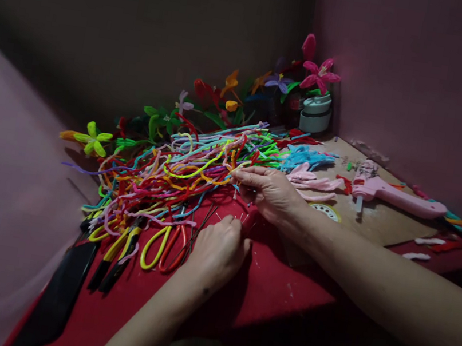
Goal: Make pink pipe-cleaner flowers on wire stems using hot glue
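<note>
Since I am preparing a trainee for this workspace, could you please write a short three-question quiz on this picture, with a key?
1. True or false: the pink glue gun lies on the brown board.
2. Multiple choice: of these three, which is nearest to the left hand?
A) the yellow flower
B) the tool with one red and one yellow handle
C) the grey container
3. Short answer: which of the person's two hands is nearer to the glue gun?

Key:
1. True.
2. B.
3. The right hand.
</note>
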Demonstrator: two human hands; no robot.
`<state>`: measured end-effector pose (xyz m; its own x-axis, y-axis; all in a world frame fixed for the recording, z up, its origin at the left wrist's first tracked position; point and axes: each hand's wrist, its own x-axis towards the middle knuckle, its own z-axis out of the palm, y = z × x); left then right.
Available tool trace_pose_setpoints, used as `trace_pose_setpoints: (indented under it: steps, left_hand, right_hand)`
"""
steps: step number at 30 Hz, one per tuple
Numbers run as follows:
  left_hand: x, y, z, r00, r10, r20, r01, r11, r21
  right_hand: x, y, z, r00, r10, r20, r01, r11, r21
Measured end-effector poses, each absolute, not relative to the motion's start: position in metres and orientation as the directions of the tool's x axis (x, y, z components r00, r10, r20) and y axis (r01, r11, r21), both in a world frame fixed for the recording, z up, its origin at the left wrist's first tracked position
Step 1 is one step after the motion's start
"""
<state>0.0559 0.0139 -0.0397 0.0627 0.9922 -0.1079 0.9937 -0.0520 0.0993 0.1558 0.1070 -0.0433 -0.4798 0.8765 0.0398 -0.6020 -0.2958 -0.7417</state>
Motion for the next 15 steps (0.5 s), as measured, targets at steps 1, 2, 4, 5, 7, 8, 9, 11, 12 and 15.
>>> trace_pose_setpoints:
  steps: [1, 2, 4, 5, 7, 8, 9, 11, 12, 15]
  left_hand:
    - [0.059, 0.013, -0.041, 0.067, 0.989, -0.130, 0.998, -0.066, 0.010]
    - [0.061, 0.012, -0.042, 0.072, 0.986, -0.149, 0.996, -0.079, -0.045]
    - [0.061, 0.013, -0.045, 0.069, 0.984, -0.165, 0.995, -0.080, -0.061]
    - [0.058, 0.015, -0.045, 0.060, 0.987, -0.151, 0.998, -0.064, -0.026]
    - [0.050, 0.017, -0.044, 0.037, 0.994, -0.102, 0.989, -0.021, 0.148]
    - [0.044, 0.019, -0.043, 0.010, 0.997, -0.073, 0.959, 0.011, 0.283]
    - [0.039, 0.020, -0.041, -0.031, 0.998, -0.050, 0.900, 0.050, 0.434]
    - [0.028, 0.021, -0.036, -0.150, 0.987, -0.056, 0.707, 0.146, 0.692]
    - [0.024, 0.021, -0.033, -0.203, 0.977, -0.066, 0.614, 0.179, 0.769]
    - [0.020, 0.020, -0.026, -0.302, 0.951, -0.070, 0.435, 0.203, 0.878]
  right_hand:
    - [0.156, 0.107, -0.044, -0.488, 0.872, 0.030, -0.601, -0.311, -0.736]
    - [0.156, 0.107, -0.044, -0.491, 0.871, 0.023, -0.602, -0.320, -0.731]
    - [0.156, 0.107, -0.043, -0.488, 0.873, 0.017, -0.605, -0.324, -0.727]
    - [0.156, 0.107, -0.043, -0.484, 0.875, 0.018, -0.610, -0.323, -0.724]
    - [0.157, 0.107, -0.042, -0.481, 0.877, 0.014, -0.619, -0.328, -0.714]
    - [0.157, 0.108, -0.041, -0.480, 0.877, 0.013, -0.622, -0.331, -0.709]
    - [0.157, 0.108, -0.041, -0.478, 0.878, 0.012, -0.627, -0.331, -0.706]
    - [0.158, 0.109, -0.041, -0.470, 0.883, 0.010, -0.628, -0.327, -0.706]
    - [0.157, 0.110, -0.042, -0.462, 0.887, 0.006, -0.629, -0.322, -0.708]
    - [0.155, 0.108, -0.045, -0.457, 0.889, -0.040, -0.602, -0.342, -0.721]
